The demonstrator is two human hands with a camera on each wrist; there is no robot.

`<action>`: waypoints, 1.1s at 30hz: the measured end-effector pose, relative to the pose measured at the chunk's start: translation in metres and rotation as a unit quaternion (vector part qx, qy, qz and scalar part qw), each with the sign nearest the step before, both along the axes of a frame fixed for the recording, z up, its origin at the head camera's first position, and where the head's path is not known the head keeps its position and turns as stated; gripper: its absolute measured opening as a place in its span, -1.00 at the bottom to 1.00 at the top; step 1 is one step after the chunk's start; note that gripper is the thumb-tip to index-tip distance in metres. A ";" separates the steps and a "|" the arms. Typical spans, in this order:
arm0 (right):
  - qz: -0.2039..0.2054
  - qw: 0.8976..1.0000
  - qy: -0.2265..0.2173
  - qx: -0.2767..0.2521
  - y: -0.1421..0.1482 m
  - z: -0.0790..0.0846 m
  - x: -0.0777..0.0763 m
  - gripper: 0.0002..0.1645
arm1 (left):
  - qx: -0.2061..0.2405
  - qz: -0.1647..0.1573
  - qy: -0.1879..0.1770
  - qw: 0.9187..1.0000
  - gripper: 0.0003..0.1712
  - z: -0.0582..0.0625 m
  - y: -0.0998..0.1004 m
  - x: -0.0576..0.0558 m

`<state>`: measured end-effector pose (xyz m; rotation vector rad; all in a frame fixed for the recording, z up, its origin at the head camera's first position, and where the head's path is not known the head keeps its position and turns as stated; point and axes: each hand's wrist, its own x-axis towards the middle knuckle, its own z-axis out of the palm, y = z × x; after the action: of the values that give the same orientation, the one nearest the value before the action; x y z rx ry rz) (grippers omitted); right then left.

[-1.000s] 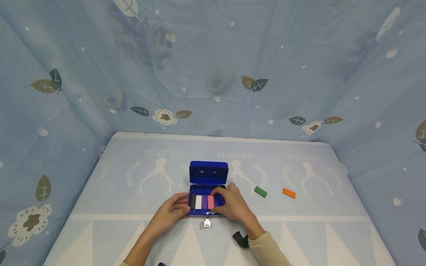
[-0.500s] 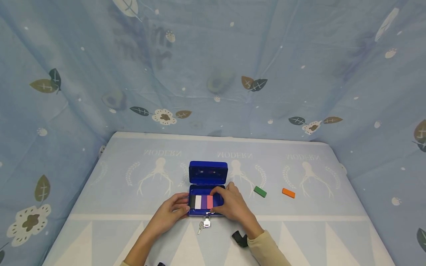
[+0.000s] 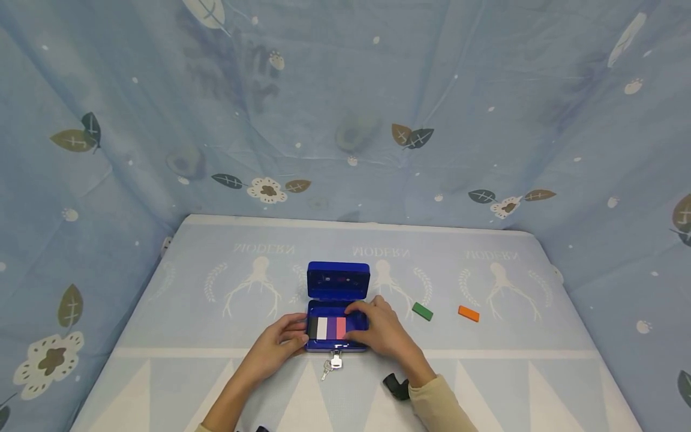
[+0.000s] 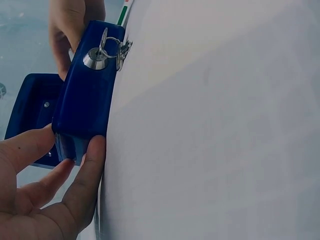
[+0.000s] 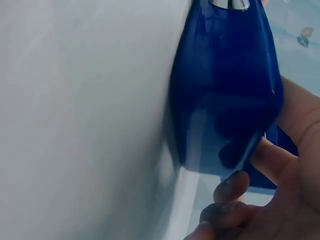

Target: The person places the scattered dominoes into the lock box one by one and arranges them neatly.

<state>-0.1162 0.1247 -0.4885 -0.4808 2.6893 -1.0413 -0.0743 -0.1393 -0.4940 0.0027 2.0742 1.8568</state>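
Four blocks (image 3: 331, 328) are lined up in the blue box (image 3: 324, 346), just left of the right hand (image 3: 382, 329), parted wide at thumb and forefinger; the box's end is held by the left hand (image 3: 275, 348). Farther right, a green block (image 3: 423, 311) and an orange block (image 3: 468, 314) are seen.

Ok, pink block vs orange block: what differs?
Place: the pink block lies in the blue box; the orange block lies outside it, on the table.
Neighbours: the pink block sits beside the purple block; the orange block lies alone.
Hands: the right hand is close to the pink block, away from the orange block.
Shared: oblong shape.
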 end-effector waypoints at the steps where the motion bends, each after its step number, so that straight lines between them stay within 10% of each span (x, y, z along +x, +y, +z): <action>1: -0.005 1.000 -0.004 -0.006 0.002 0.001 0.001 -0.50 | -0.002 0.000 -0.001 1.000 -0.42 0.000 0.000 0.000; 33: 0.001 0.997 0.015 -0.082 0.084 0.011 -0.003 -0.51 | 0.006 0.006 -0.002 1.000 -0.40 -0.001 0.000 0.001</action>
<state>-0.1190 0.2087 -0.4773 -0.5319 2.6413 -1.2696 -0.0730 -0.1391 -0.4947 -0.0113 2.0643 1.8757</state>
